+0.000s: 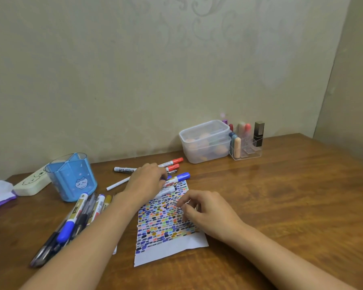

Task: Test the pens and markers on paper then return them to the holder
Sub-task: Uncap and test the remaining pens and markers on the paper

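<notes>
left hand (144,181) reaches over markers at paper's (172,245) far edge, grip unclear | right hand (205,208) loosely curled, holding nothing, over paper | holder (71,176) at desk's (291,206) left, empty | two red-capped markers (173,164) behind | desk right side open

A brown wooden table (281,206) carries scribbled paper (168,227) at centre, a blue holder (71,178) and loose pens (76,216) left, a plastic box (205,143) further back.

Soft, even, dimmish indoor light, faint shadows, slight overall blur, and wide-angle bending toward the edges.
</notes>
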`<state>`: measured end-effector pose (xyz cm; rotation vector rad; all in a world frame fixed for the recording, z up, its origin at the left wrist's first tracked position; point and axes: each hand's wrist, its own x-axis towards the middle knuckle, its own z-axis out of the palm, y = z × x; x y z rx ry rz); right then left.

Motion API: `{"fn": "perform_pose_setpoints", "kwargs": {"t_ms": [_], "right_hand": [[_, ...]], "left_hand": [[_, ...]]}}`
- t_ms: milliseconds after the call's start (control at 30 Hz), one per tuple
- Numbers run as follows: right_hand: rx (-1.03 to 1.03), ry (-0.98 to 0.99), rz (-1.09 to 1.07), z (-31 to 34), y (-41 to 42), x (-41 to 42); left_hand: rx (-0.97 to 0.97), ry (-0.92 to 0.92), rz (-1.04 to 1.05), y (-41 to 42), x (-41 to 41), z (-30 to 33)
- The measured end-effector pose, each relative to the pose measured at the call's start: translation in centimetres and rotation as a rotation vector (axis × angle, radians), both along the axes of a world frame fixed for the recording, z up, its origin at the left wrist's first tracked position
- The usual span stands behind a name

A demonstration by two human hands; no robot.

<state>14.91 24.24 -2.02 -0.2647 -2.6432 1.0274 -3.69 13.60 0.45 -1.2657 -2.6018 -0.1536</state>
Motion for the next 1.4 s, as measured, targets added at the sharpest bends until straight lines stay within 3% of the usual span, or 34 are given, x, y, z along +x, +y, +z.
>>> {"fn": "perform_pose_setpoints", "kwargs": {"t_ms": [400,700,933,1100,1400], "right_hand": [[0.096,-0.011,0.026,-0.5,-0.1,-0.1],[0.126,-0.042,0.035,-0.2,-0.1,0.1],[0.142,-0.012,0.028,0.1,-0.4,0.5],[-0.011,0.051,0.012,0.9,-1.0,0.4],[-0.411,0.068,0.130,0.9,-3.7,-0.2]], "left_hand": [[0.111,-0.109,-0.180,-2.0,2.4,0.0],[-0.176,-0.212,-0.131,-8.1,5.0,0.7],[0.011,-0.266,-0.081,-9.7,6.0,0.5],[0.157,-0.345,-0.070,-10.4,6.4,0.4],[0.278,-0.468,-0.319,-10.3,7.8,-0.6]]}}
